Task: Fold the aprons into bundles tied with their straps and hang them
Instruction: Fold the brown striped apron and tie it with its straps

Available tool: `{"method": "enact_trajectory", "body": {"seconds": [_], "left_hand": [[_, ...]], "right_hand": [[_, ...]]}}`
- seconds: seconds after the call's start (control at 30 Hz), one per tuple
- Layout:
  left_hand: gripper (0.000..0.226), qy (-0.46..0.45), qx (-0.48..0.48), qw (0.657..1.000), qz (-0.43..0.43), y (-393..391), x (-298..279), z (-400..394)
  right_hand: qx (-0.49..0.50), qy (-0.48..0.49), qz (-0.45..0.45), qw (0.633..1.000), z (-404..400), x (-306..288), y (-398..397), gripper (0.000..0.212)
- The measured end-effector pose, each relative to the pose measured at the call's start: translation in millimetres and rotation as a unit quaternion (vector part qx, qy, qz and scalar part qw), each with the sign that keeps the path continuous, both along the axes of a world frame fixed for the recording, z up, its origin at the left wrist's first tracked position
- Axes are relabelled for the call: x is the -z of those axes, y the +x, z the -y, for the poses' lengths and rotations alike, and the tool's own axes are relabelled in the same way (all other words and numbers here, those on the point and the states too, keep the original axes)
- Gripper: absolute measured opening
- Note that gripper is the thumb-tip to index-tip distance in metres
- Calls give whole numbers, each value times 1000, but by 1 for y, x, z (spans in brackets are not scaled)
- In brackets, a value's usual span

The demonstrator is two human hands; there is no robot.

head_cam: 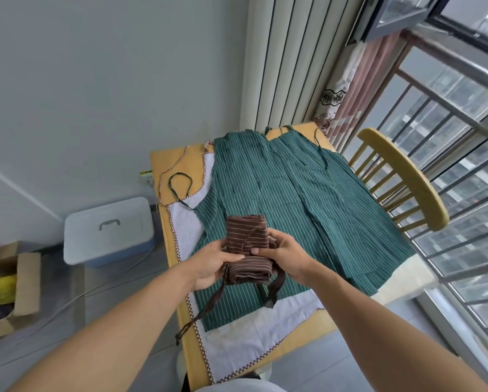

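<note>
Over the table (163,162), at 6 o'clock, both hands pinch the brown apron bundle (248,250): left hand (211,264) & right hand (288,257). Green aprons (279,199) lie flat at 12.

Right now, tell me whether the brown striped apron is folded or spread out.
Folded. The brown apron is a compact bundle held in both hands above the table, straps dangling loose, while the green aprons lie spread flat.

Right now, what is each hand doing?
Left hand: grips the brown apron bundle.
Right hand: grips the same bundle.
</note>
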State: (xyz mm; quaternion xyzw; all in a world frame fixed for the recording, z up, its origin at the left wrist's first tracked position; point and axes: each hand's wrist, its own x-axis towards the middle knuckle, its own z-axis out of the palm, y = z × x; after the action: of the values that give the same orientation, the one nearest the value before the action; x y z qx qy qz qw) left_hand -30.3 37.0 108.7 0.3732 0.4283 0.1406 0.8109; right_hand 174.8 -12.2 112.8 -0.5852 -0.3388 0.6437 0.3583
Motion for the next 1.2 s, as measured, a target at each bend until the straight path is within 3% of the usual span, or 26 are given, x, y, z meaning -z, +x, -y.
{"method": "enact_trajectory", "body": {"seconds": [0.1, 0.2, 0.33, 0.4, 0.53, 0.73, 0.87, 1.03, 1.2], "left_hand": [[40, 13, -9, 1000, -24, -2, -7, -5], [39, -28, -10, 999, 13, -6, -18, -5], [71, -55, -21, 997, 52, 1, -22, 2], [61, -67, -69, 994, 42, 2, -20, 2], [34, -105, -62, 989, 78, -10, -17, -4], [34, -25, -69, 997, 9, -9, -16, -5], [36, 10, -59, 998, -21, -9, -16, -3], [32, 32, -77, 995, -51, -5, -16, 1], [27, -74, -81, 994, -26, 2, -25, 5]], "right_hand": [[1, 35, 12, 999, -3, -2, -4, 34], [54, 82, 65, 993, -7, -10, -12, 29], [97, 118, 161, 975, -15, -13, -21, 26], [102, 116, 172, 973, -16, -12, -23, 26], [99, 103, 147, 979, -16, -13, -23, 31], [83, 35, -14, 996, -19, -23, -15, 46], [48, 42, -3, 998, -20, -30, -14, 48], [140, 60, 22, 988, -19, -30, -22, 31], [202, 129, 50, 970, -19, -29, -28, 26]]}}
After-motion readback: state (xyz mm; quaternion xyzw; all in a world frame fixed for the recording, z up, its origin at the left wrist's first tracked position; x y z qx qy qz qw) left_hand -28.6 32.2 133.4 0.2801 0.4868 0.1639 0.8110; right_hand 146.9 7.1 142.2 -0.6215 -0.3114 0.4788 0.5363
